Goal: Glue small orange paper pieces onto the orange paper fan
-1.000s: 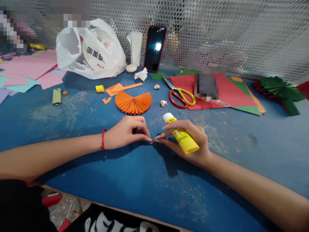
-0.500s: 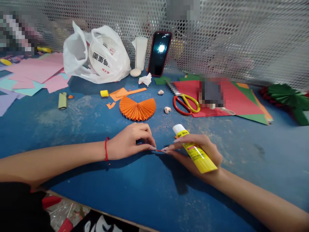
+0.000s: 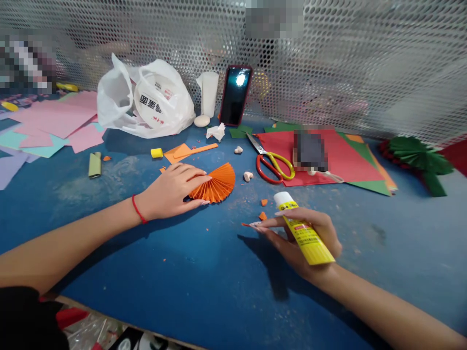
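My left hand point(image 3: 171, 190) lies flat on the left half of an orange pleated paper fan point(image 3: 217, 183) on the blue table point(image 3: 189, 282), fingers stretched out over the folds. My right hand point(image 3: 299, 238) grips a yellow glue stick point(image 3: 302, 231) with a white cap, lying across the palm. Its fingertips also pinch a tiny orange paper scrap point(image 3: 247, 224) just above the table. Two small orange scraps point(image 3: 263, 209) lie between the fan and the right hand.
Red-and-yellow scissors point(image 3: 272, 163) lie on red and green paper sheets point(image 3: 350, 163). A phone point(image 3: 235, 95) leans on the mesh wall beside a white plastic bag point(image 3: 149, 104). Pink sheets point(image 3: 54, 116), a green lighter point(image 3: 95, 164) and a green folded fan point(image 3: 418, 158) lie around.
My left hand left the pinch it shared with the right hand and moved up onto the orange fan. The right hand kept the glue stick and the tiny scrap.
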{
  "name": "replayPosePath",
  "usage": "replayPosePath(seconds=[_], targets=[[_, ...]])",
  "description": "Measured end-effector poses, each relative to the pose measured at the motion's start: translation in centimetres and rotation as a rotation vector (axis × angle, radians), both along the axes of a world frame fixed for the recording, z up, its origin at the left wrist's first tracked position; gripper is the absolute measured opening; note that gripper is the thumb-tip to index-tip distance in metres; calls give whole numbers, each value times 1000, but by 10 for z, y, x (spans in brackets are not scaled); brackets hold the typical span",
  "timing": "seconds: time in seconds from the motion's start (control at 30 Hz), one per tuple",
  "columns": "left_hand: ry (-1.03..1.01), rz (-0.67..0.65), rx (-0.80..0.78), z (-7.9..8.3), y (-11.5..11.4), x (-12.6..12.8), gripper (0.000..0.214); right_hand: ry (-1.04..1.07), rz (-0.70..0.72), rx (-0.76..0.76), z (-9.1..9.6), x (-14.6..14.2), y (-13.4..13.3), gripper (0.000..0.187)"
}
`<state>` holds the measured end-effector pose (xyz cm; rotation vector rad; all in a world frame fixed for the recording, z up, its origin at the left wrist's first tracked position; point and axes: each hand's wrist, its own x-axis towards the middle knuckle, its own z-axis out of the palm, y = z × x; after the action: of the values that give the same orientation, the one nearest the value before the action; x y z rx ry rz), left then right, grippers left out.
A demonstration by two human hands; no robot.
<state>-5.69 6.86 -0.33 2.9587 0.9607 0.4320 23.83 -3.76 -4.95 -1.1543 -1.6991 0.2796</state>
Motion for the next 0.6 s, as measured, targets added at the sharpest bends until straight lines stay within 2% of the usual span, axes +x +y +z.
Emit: replayPosePath(seconds=[0.1, 0.3, 0.4, 0.5, 0.6], targets=[[15, -41, -36, 9, -20, 0, 52, 31, -80, 78, 1, -2, 3, 42], [106, -70, -143, 20, -68, -6, 54, 86, -50, 94, 9, -7, 4, 42], [114, -38, -67, 23, -88, -2, 64, 61, -28, 143, 5, -4, 4, 44], [110, -38, 30, 31, -94, 6, 76, 47, 35, 166, 1, -1, 4, 42], [36, -81, 7, 36, -82, 15, 67, 55, 63, 134, 2, -3, 7, 42]])
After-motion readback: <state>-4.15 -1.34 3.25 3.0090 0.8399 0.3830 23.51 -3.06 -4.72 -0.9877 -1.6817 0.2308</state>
